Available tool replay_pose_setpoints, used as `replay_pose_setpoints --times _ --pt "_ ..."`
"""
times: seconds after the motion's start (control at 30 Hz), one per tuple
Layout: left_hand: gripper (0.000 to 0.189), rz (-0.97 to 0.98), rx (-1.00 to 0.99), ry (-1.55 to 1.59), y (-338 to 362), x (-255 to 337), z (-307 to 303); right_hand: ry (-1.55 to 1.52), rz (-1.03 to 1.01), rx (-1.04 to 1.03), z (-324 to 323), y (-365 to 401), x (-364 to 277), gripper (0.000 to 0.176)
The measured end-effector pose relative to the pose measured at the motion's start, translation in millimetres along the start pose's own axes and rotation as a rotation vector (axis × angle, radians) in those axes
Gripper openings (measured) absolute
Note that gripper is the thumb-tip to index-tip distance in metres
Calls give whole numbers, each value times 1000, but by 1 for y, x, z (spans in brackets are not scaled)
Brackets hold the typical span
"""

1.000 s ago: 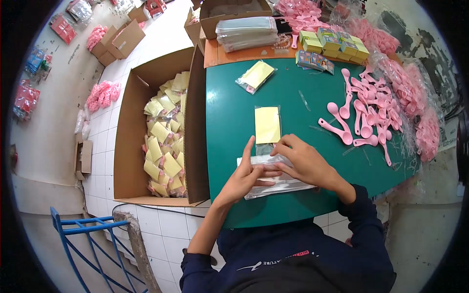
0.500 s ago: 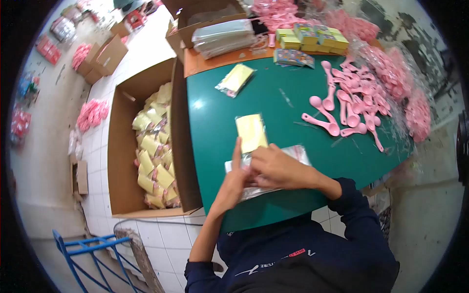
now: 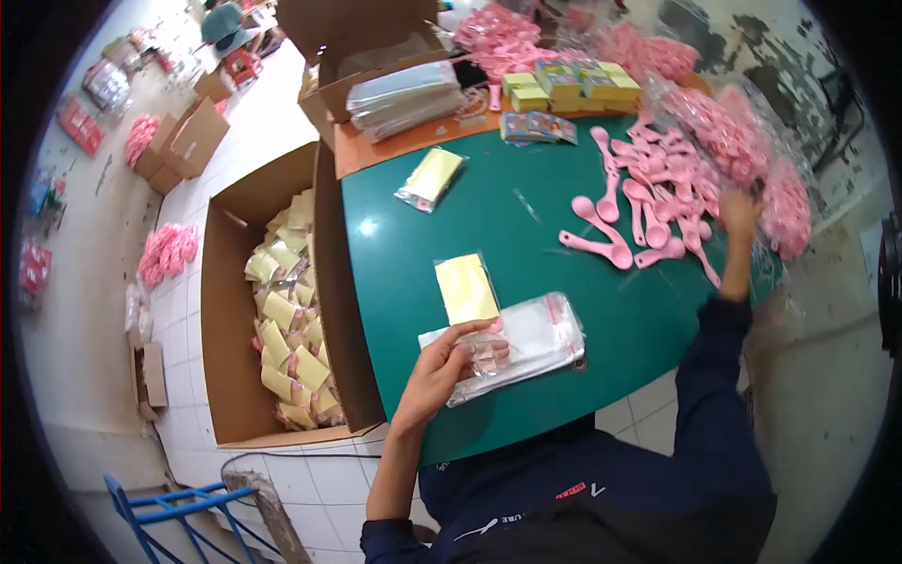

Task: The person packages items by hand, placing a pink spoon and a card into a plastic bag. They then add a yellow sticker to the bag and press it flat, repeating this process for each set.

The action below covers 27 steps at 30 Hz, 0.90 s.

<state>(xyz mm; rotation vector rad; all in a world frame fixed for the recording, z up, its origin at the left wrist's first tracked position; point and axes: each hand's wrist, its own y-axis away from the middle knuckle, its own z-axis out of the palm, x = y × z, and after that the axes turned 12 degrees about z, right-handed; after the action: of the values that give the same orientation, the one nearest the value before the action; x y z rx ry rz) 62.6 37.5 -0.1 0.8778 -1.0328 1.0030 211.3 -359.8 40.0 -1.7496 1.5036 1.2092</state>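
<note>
My left hand (image 3: 440, 374) is over the near part of the table, its thumb and fingers around the lower end of a clear plastic bag (image 3: 488, 359). A yellow card (image 3: 467, 289) shows inside that bag, with a bit of pink at the fingertips. Beneath lies a stack of flat clear bags (image 3: 540, 334). Far to the right, my right hand (image 3: 740, 211) reaches to the edge of the heap of pink spoons (image 3: 672, 183), beside the plastic-wrapped bundles; its fingers are blurred and partly hidden.
A packed yellow-card bag (image 3: 432, 179) lies farther up the green table (image 3: 395, 254). Yellow card stacks (image 3: 564, 85) and a pile of clear bags (image 3: 404, 99) stand at the back. Left of the table, a large carton (image 3: 218, 320) holds many packed bags. A blue metal frame (image 3: 178, 498) stands lower left.
My right hand has left the bag by my left hand and moved right to the spoons. My left hand stays at the bag, its index finger now turned to the right.
</note>
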Motion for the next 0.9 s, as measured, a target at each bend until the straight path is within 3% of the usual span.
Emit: replay_pose_setpoints --times 0.03,0.13,0.17,0.2,0.33,0.37,0.47,0.53,0.6,0.63,0.73,0.9 --pt "39 -20 17 56 -2 -1 0 93 55 136 0 -4 -18 49" --pt "35 -52 50 55 -5 0 -2 305 -330 33 86 13 -59 63" --pt "34 -45 59 71 -6 -1 -3 255 -297 -217 120 19 -64 68" --pt "34 -13 65 113 -5 -6 -4 407 -494 -192 155 23 -63 68" --pt "35 101 -8 367 2 6 1 426 -517 -110 201 23 -65 27" --pt "39 112 -12 335 3 4 -3 344 -533 -116 202 20 -63 24" --pt "39 242 78 -291 5 -3 -3 192 -580 -149 197 15 -62 19" --pt "25 262 180 -448 3 -6 2 179 -602 -182 195 17 -61 17" --pt "14 283 217 -585 0 -11 -2 195 -589 -204 190 16 -58 19" --pt "8 271 299 -452 -2 -10 2 202 -583 -210 188 14 -57 20" --pt "12 302 283 -421 -2 -17 2 65 -446 -241 187 14 -60 17" --pt "14 288 299 -443 -6 -17 7 -413 -12 -386 203 10 -44 15"
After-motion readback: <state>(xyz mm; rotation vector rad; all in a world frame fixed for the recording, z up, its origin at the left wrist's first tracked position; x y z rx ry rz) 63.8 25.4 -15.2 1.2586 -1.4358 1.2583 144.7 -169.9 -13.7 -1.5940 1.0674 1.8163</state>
